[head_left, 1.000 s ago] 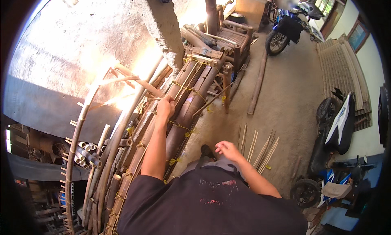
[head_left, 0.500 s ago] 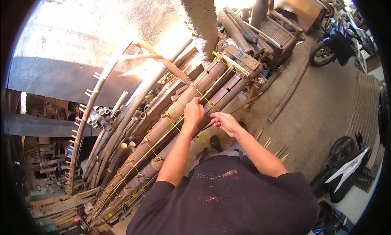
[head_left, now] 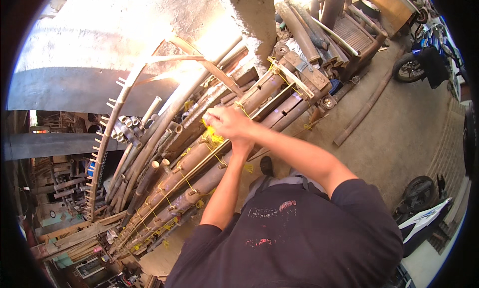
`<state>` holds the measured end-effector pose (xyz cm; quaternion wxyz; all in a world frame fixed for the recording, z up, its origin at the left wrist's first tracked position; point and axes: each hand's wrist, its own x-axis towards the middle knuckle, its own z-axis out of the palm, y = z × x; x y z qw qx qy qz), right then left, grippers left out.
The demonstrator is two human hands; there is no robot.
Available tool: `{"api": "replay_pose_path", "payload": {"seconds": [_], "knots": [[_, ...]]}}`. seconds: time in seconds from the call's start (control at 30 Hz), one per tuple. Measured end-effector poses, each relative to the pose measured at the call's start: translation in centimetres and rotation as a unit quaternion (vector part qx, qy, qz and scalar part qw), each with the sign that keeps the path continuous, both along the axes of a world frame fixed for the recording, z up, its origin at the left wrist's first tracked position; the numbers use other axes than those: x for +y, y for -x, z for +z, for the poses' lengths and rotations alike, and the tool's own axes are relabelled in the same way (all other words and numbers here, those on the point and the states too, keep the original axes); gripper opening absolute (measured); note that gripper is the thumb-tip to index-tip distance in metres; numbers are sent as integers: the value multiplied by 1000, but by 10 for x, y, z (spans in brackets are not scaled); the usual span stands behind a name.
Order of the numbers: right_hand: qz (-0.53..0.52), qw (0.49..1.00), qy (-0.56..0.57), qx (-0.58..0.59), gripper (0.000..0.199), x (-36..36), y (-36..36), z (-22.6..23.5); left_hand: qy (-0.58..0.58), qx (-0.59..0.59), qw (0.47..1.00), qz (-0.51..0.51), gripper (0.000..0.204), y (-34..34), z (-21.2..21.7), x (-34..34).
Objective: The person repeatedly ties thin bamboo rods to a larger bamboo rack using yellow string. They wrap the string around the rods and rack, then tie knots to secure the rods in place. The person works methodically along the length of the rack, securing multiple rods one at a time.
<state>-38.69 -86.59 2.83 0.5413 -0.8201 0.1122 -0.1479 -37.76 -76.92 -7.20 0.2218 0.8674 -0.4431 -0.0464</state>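
Note:
Two long bamboo poles, the farther pole [head_left: 197,157] and the nearer pole [head_left: 288,112], lie side by side and slanting, bound at intervals with yellow cord. My right hand [head_left: 225,120] reaches across to the farther pole, its fingers closed; what they grip is hidden. Under it is my left hand [head_left: 242,143], largely covered, so its fingers do not show. A bunched tuft of yellow cord [head_left: 213,135] sticks out just below both hands, against the farther pole. Beyond them, a wooden crosspiece [head_left: 297,81] spans the poles' upper ends.
Behind the poles stands a curved frame with pegs [head_left: 108,131], beside stacked bamboo tubes [head_left: 130,134]. Thick bamboo lengths [head_left: 299,31] lie at the back near a concrete pillar [head_left: 252,26]. A curved pole [head_left: 364,108] rests on the floor at right, near parked motorcycles [head_left: 411,67].
My right hand has swung left across the poles and over my left hand. The hands, apart before, now overlap. A bunch of yellow cord has come into sight beneath them.

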Motion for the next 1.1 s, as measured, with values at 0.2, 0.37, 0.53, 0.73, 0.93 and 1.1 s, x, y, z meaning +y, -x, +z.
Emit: {"api": "replay_pose_path", "payload": {"seconds": [0.2,0.37,0.53,0.73,0.93,1.1], "knots": [[10,980,144,136,57,-73,-21,-50,52,100,993,32,23,9,32,-9],[247,969,-3,-18,43,-37,75,-4,66,-50,997,-3,22,-3,-14,11],[91,992,-60,64,37,9,159,-64,81,57,994,56,19,7,17,-12],[106,991,-36,74,36,2,155,-12,94,79,990,69,20,2,12,-6],[-69,958,-272,-62,28,4,163,-66,155,144,976,60,20,0,29,-5],[-305,666,-650,-200,27,-8,202,-113,280,154,947,39,21,-69,104,-83]]}}
